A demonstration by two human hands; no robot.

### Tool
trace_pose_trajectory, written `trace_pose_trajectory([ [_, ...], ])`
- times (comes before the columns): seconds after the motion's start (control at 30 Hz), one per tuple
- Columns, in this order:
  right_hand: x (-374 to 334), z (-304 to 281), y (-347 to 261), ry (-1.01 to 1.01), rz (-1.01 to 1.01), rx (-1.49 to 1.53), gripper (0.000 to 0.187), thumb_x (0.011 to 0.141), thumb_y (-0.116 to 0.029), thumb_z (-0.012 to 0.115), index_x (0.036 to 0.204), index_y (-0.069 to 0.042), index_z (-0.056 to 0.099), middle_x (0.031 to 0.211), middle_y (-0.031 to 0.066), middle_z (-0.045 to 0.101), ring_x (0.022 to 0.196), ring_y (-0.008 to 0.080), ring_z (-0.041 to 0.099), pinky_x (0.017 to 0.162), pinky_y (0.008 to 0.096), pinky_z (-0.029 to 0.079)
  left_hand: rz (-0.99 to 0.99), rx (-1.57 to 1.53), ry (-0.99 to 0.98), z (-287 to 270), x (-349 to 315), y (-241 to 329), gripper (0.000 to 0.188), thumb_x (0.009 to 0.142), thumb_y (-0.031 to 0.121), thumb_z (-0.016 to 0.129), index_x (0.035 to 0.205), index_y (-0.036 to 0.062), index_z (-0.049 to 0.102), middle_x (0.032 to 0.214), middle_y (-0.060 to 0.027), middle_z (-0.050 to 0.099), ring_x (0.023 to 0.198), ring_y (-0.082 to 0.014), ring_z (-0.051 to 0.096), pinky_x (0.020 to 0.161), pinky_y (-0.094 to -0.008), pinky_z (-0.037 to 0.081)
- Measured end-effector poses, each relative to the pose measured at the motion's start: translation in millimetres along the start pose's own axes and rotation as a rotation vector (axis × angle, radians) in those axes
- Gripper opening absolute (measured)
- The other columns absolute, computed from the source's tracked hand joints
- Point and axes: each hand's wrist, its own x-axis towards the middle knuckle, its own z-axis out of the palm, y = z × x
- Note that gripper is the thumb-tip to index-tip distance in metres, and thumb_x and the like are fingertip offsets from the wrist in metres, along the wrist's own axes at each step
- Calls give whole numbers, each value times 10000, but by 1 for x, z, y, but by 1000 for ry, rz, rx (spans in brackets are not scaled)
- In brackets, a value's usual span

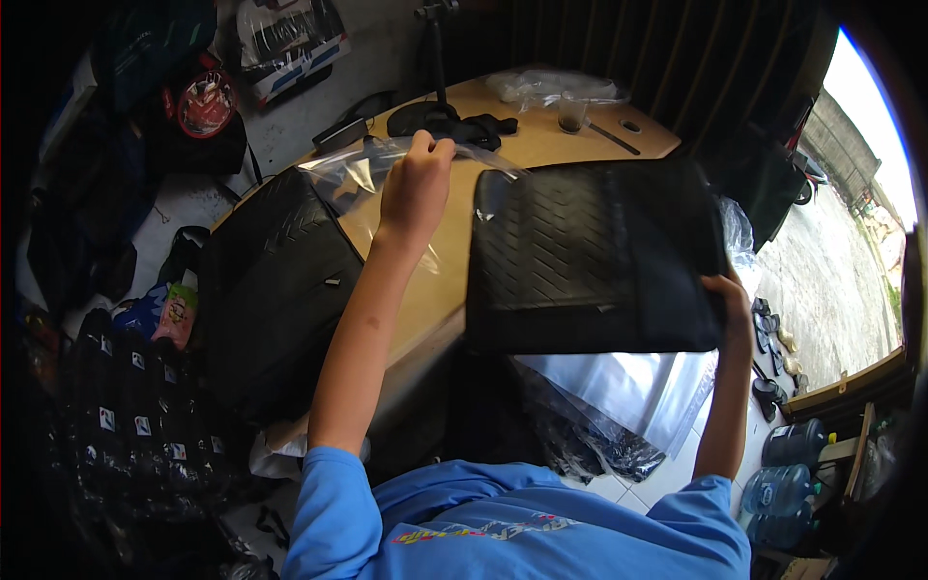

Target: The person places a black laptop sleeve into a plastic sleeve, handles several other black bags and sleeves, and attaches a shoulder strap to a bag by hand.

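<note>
My left hand [420,184] is raised over the table, its fingers closed on a clear plastic bag [360,174]. The film spreads to both sides of the fist, and its right end reaches the top left corner of a black bag [590,256]. That black bag is flat and boxy, with an embossed chevron panel on its face. My right hand [730,298] grips its right edge, the thumb in front and the other fingers mostly hidden behind. A second black bag [280,280] with a similar panel leans at the table's left side, beside my left forearm.
On the wooden table [541,130] are a clear cup [571,114], a dark flat strip [614,137], crumpled plastic [556,87] and a black stand [440,106]. Clear plastic sheets [628,391] lie below the held bag. Wrapped black goods [135,416] fill the left; water jugs [778,488] stand lower right.
</note>
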Motion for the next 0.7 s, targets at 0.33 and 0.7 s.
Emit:
trace_pose_trajectory([
  [0.33, -134, -72, -29, 497, -45, 89, 146, 744, -112, 554, 838, -9, 593, 745, 82, 616, 661, 152, 616, 680, 257, 533, 62, -122, -29, 40, -7, 19, 90, 805, 81, 638, 877, 28, 645, 829, -142, 556, 726, -329, 606, 642, -390, 488],
  [0.7, -82, 4, 18, 62, 120, 543, 184, 798, -103, 494, 809, 45, 602, 765, 131, 633, 654, 192, 636, 654, 266, 542, 77, -304, -61, 28, -31, 30, 120, 791, 131, 664, 777, 14, 644, 819, -145, 557, 702, -327, 606, 631, -391, 486],
])
